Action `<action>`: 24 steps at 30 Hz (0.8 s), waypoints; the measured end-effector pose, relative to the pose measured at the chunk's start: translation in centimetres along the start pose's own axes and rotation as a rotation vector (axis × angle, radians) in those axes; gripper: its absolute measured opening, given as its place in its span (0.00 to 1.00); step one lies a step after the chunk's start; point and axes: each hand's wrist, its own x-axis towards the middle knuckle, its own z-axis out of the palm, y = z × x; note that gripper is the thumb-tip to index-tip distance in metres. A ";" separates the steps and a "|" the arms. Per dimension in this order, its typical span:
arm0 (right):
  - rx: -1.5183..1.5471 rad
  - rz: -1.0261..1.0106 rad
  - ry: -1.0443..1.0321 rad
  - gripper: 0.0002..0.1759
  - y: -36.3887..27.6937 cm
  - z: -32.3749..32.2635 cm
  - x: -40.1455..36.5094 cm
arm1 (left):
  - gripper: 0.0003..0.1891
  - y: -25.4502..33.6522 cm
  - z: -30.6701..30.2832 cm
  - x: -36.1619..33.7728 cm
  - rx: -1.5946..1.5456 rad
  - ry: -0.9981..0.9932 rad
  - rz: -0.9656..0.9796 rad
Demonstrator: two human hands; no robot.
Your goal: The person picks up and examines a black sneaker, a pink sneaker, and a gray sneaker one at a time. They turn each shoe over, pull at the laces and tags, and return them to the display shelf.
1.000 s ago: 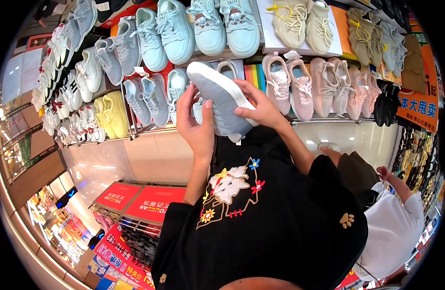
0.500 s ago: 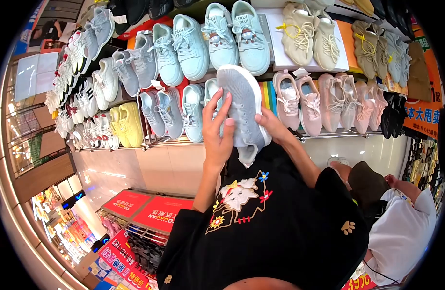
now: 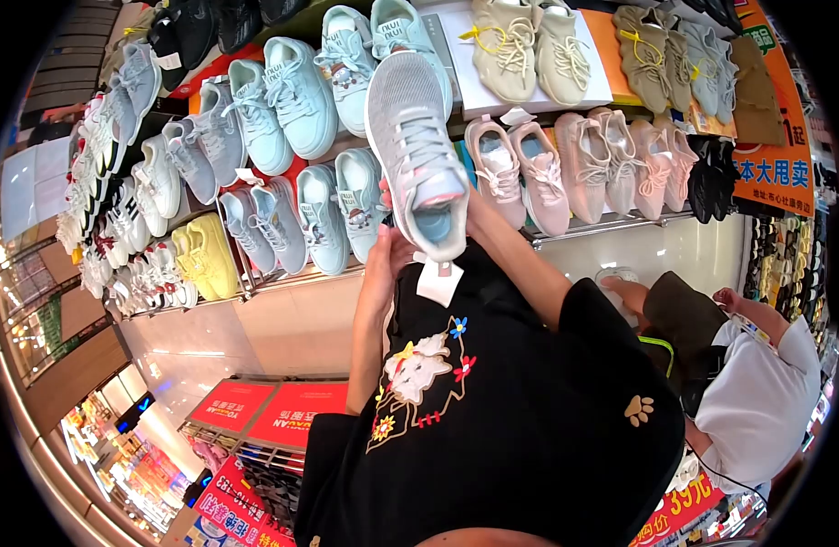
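Note:
A grey lace-up sneaker [image 3: 416, 146] is held up in front of my chest, toe pointing away and its top facing me. Its opening shows a light blue insole, and a white paper tag [image 3: 439, 282] hangs at the heel. My left hand [image 3: 388, 246] grips the sneaker's left side near the heel, fingers partly behind it. On the other side, my right hand [image 3: 471, 211] supports the sneaker from behind, its fingers mostly hidden by the shoe. Light blue sneakers [image 3: 298, 96] stand on the rack just behind it.
Pink sneakers [image 3: 540, 173] line the lower shelf on the right, beige sneakers [image 3: 565, 56] above them. Yellow shoes [image 3: 206, 258] sit at the left end. Red signs [image 3: 296, 412] stand low left. A person in a white shirt [image 3: 752, 401] is close on my right.
The sneaker has been turned over from its side, so its laces and opening now face me and the tag shows. Both hands shifted their hold toward the heel. The view moved slightly right.

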 end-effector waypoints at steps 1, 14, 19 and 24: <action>0.091 0.052 -0.041 0.39 -0.1 0.3 0.0 | 0.30 -0.5 0.1 0.0 -0.004 -0.001 -0.003; -0.191 0.050 0.042 0.47 1.3 0.2 -0.8 | 0.53 -3.9 2.0 0.0 -0.599 -0.135 -0.082; -0.058 0.121 -0.065 0.37 1.9 -3.4 -0.6 | 0.53 -4.0 1.9 -0.1 -0.689 -0.116 -0.143; -0.100 0.121 0.104 0.48 2.2 -2.1 -0.4 | 0.57 -2.9 2.7 -0.6 -0.744 -0.192 -0.178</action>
